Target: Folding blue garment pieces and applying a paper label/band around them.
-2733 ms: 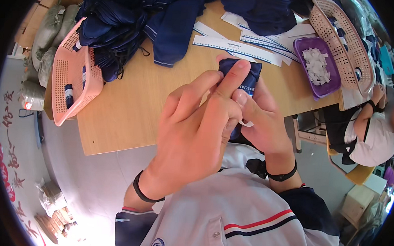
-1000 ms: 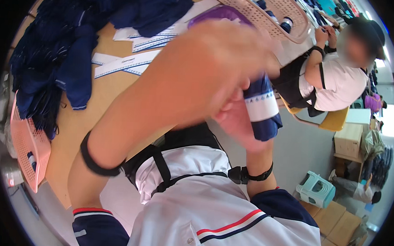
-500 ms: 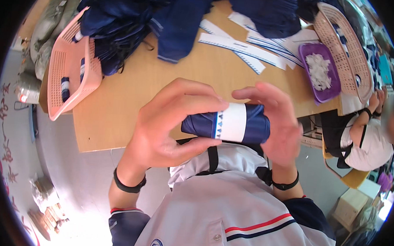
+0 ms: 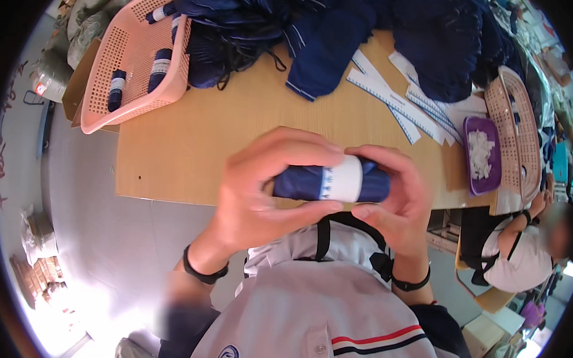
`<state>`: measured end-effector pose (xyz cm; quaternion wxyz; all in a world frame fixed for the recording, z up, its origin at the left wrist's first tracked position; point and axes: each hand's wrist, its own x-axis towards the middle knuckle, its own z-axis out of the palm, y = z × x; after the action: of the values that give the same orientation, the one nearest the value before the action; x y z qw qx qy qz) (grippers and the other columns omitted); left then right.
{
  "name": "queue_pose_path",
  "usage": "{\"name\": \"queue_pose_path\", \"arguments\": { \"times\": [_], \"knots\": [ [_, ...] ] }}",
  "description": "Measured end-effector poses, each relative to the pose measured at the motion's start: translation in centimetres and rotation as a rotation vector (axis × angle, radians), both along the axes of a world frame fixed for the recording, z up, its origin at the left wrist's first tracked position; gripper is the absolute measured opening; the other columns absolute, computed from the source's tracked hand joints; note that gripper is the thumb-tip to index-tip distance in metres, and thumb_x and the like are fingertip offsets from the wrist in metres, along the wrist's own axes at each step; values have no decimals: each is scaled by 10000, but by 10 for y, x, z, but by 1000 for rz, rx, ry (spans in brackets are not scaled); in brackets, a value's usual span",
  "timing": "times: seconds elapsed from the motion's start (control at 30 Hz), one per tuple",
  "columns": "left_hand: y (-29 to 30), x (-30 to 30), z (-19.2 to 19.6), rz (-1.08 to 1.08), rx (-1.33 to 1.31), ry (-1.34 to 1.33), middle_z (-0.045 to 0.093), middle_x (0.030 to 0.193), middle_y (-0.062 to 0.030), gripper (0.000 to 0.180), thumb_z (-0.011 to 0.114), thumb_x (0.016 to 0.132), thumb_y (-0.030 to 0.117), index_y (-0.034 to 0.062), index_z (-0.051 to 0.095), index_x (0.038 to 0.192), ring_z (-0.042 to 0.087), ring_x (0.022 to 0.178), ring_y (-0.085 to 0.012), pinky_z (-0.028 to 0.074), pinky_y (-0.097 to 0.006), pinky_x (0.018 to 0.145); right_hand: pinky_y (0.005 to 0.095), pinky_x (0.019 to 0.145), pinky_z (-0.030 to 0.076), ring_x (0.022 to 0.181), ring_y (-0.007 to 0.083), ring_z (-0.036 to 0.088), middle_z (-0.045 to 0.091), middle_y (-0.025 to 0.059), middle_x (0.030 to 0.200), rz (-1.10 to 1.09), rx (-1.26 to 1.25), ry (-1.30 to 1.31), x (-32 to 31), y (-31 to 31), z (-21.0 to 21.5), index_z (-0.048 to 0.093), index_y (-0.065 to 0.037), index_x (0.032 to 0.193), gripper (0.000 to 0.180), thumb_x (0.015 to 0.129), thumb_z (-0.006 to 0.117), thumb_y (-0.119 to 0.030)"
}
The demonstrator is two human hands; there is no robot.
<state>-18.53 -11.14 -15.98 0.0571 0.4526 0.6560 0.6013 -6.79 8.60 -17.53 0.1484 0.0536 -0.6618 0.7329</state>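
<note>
A rolled navy fabric bundle [image 4: 299, 183] with a white paper band [image 4: 347, 180] around its middle lies level in front of my chest, off the table. My left hand [image 4: 254, 184] is closed on its left part, fingers above and thumb below, reaching the band. Curled around the right end is my right hand [image 4: 410, 197], its fingers on the upper side and its thumb below. The band carries a strip of blue triangles along its left edge. Both palms' inner contact is partly hidden.
A pink basket [image 4: 136, 111] at the left holds several banded rolls. Dark blue fabric [image 4: 330, 46] is heaped at the back, beside loose paper strips [image 4: 392, 103]. A purple tray [image 4: 487, 184] of white pieces and another pink basket [image 4: 521, 138] stand right. A seated person [image 4: 520, 253] is beyond.
My right hand has come in from standing apart with spread fingers and closed around the roll's right end. The view has shifted, so the table and baskets appear lower and further right.
</note>
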Motion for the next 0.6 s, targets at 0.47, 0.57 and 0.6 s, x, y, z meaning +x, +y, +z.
{"name": "queue_pose_path", "arguments": {
  "times": [0.47,0.57,0.6],
  "knots": [
    [-59,-43,46,680,-237,239,678,1200,-104,354,621,925,78,-23,625,1265,619,1139,-224,441,-341,1029,265,737,513,750,136,654,720,87,905,-275,789,-82,-36,60,52,704,19,1046,146,933,675,-70],
    [-44,29,40,113,340,130,695,1102,-152,102,570,937,89,34,619,866,668,804,-247,542,-397,782,273,787,508,845,161,666,698,121,1029,105,1116,-182,-111,49,59,697,-21,1167,216,969,638,-85],
    [-51,41,60,-135,397,120,698,1094,-156,137,576,940,87,46,601,812,665,748,-255,551,-408,744,304,803,516,893,208,668,686,129,1118,205,1121,-26,-144,41,46,680,-36,1212,254,965,637,-74]
  ]
}}
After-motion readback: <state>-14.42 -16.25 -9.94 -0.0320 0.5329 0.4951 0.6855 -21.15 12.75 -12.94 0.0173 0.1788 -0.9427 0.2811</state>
